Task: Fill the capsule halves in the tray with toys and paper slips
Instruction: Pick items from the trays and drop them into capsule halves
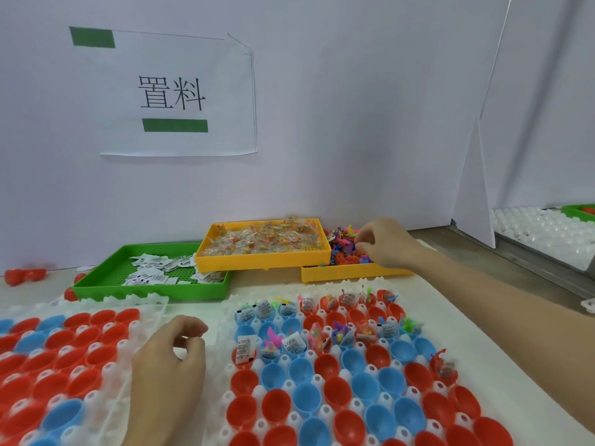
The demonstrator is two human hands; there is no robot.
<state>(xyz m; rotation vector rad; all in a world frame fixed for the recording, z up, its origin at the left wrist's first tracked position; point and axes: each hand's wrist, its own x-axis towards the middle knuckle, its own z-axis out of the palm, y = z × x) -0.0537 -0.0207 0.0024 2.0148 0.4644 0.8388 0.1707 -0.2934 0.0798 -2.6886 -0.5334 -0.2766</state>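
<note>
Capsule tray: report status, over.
Right hand picking in the toy bin. Left hand empty, hovering. Capsule tray part filled. Nothing in the way.

Left tray of red and blue capsule halves cut off by the left and bottom edges. Right tray cut off along the bottom, with its last row of halves only partly seen. Print on the paper slips too small to read. Toys in the far yellow bin partly hidden behind the right hand, fingertips curled among them, so any toy pinched there could not be made out. White tray at far right cut by the edge. Left hand hid part of the counter.
</note>
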